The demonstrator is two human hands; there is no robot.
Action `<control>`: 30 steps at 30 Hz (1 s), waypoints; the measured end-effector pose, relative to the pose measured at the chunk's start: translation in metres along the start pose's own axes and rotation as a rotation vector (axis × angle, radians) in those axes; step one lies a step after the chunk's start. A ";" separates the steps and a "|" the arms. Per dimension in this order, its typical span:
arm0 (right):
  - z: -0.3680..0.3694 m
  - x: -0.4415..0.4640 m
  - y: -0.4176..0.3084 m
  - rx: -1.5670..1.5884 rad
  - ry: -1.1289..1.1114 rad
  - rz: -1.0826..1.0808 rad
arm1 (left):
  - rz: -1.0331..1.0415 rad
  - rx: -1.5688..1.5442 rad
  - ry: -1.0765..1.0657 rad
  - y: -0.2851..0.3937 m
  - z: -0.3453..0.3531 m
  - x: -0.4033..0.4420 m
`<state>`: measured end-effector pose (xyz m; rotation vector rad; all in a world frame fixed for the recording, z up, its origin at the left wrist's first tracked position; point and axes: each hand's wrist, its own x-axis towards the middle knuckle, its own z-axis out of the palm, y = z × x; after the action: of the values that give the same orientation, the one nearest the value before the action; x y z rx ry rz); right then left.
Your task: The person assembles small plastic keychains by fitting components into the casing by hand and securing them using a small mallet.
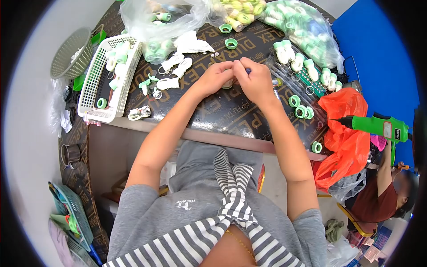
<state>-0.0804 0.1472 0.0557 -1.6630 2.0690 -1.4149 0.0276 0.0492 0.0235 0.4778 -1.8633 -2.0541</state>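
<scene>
has left hand [219, 76] curled closed, apparently on a mostly hidden pale part [227, 84] over the worktop [213, 113], and right hand [255, 82] closed around a dark blue piece [248, 70]. probably light, stiff and smooth; best pinched by the sides. note green-and-white pieces [120, 55] inside the white basket [128, 89], and more packed in the clear bag [332, 48] at upper right.

Two bare hands: one left hand [220, 76], one right hand [254, 82]. One green drill [381, 127]. One white basket [129, 84], one grey basket [66, 62]. One red bag [343, 133]. Three filled clear bags [307, 33] at the far side, contents too many to count. Seven loose green rings [231, 43]: two far, four at right, one inside the white basket. Three plain white pieces [168, 83] near that basket. One other person [376, 198] at right.
</scene>
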 end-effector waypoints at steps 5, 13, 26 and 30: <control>-0.012 -0.012 0.007 0.169 0.086 0.104 | 0.055 -0.060 -0.141 -0.022 -0.013 0.006; -0.022 -0.035 0.025 0.168 0.167 0.201 | 0.078 0.019 -0.111 -0.016 -0.006 0.006; 0.001 -0.071 -0.038 -0.205 -0.025 -0.247 | 0.063 0.117 0.132 -0.015 0.008 -0.001; 0.017 -0.093 -0.041 -0.173 -0.030 -0.148 | 0.065 0.047 0.201 -0.023 0.011 0.000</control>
<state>-0.0065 0.2155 0.0363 -1.9286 2.1453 -1.2727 0.0222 0.0606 0.0020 0.6036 -1.7871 -1.8502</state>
